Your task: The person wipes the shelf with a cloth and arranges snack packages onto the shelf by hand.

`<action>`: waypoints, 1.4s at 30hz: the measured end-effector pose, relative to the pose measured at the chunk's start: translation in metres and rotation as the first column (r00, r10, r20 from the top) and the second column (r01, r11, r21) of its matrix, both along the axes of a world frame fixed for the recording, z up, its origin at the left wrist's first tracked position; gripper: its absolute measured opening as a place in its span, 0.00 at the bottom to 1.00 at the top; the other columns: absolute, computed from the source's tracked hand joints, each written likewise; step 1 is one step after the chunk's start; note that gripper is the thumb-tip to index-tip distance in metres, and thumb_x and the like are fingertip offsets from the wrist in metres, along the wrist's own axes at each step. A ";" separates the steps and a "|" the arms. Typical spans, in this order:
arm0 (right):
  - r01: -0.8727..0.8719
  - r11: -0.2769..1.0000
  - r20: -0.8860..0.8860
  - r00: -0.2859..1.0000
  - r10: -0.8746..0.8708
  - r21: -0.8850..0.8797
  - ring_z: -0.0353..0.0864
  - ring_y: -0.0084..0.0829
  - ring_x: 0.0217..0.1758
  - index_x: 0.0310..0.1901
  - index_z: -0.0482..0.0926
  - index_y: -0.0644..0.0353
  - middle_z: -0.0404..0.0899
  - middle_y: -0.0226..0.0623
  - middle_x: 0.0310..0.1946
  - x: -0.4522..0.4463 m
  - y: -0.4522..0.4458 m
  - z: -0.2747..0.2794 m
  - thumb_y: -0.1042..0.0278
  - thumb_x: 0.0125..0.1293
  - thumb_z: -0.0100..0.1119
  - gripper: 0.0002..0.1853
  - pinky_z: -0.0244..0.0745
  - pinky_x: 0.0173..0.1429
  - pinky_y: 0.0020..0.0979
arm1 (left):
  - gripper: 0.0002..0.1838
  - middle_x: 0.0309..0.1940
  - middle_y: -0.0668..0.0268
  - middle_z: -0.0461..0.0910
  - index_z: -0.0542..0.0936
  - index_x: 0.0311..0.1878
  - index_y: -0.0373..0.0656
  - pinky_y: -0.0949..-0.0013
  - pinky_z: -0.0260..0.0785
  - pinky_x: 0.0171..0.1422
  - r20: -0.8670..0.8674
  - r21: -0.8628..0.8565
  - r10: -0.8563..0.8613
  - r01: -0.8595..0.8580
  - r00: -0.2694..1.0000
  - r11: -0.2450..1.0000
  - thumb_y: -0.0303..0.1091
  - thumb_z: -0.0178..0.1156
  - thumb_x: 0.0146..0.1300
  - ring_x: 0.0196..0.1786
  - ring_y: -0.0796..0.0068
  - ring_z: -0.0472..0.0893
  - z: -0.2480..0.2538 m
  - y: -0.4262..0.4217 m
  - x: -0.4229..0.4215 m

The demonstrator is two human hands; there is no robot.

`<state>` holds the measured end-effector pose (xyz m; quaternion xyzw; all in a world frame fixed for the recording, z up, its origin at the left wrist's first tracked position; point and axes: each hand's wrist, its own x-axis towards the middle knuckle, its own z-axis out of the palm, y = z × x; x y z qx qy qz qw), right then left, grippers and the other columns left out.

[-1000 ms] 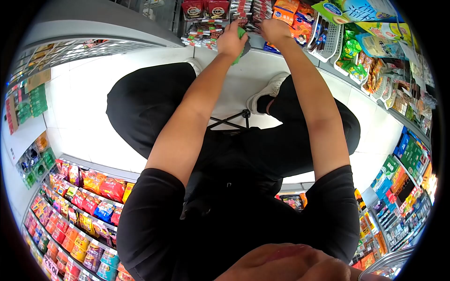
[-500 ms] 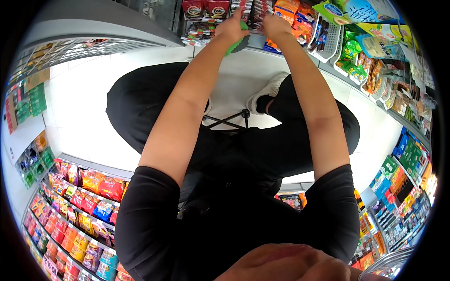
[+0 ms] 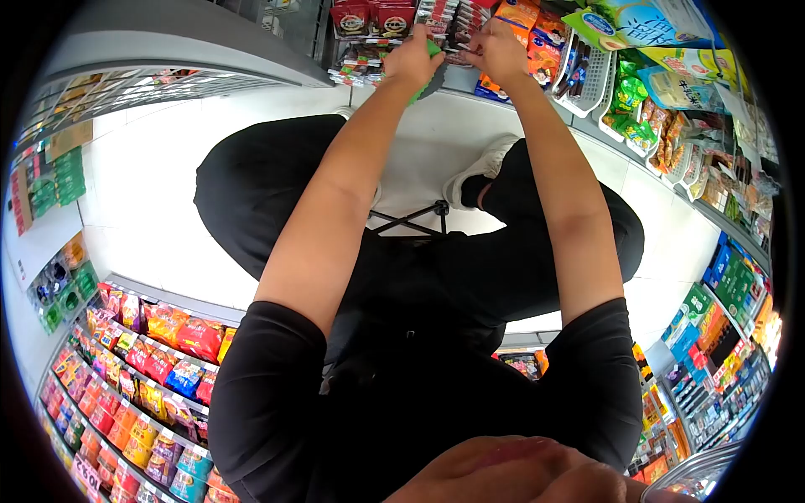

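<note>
My left hand (image 3: 409,60) is closed round a flat green-and-grey thing (image 3: 429,82), perhaps a cloth or pad. Its fingers reach up to the edge of a row of small red-and-white packets (image 3: 438,15) on the low shelf. At the neighbouring row of slim packets (image 3: 466,23), my right hand (image 3: 503,52) has its thumb and forefinger apart, near the packet ends. Its other fingers are partly hidden. Red pouches (image 3: 392,18) stand left of the rows, and orange bags (image 3: 516,13) lie just beyond my right hand.
White baskets (image 3: 585,82) of sweets line the shelf to the right. A grey panel and wire rack (image 3: 168,82) stand at the left. Below me are my knees and a folding stool (image 3: 411,220) on the white floor. Snack shelves (image 3: 159,335) stand behind me.
My right hand has drawn back slightly from the packets, and its thumb and forefinger show further apart. My left hand stays by its row with the green-and-grey thing.
</note>
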<state>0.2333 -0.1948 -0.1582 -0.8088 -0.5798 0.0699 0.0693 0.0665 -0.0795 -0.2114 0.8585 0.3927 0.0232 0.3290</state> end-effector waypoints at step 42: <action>-0.106 0.993 -0.061 0.993 0.103 -0.049 0.79 0.41 0.61 0.60 0.80 0.48 0.78 0.38 0.55 0.032 -0.018 0.039 0.53 0.62 0.70 0.25 0.78 0.61 0.42 | 0.29 0.48 0.52 0.83 0.79 0.58 0.44 0.52 0.74 0.58 -0.300 -0.056 -0.701 0.722 0.647 0.690 0.50 0.71 0.58 0.53 0.49 0.83 0.232 0.070 -0.103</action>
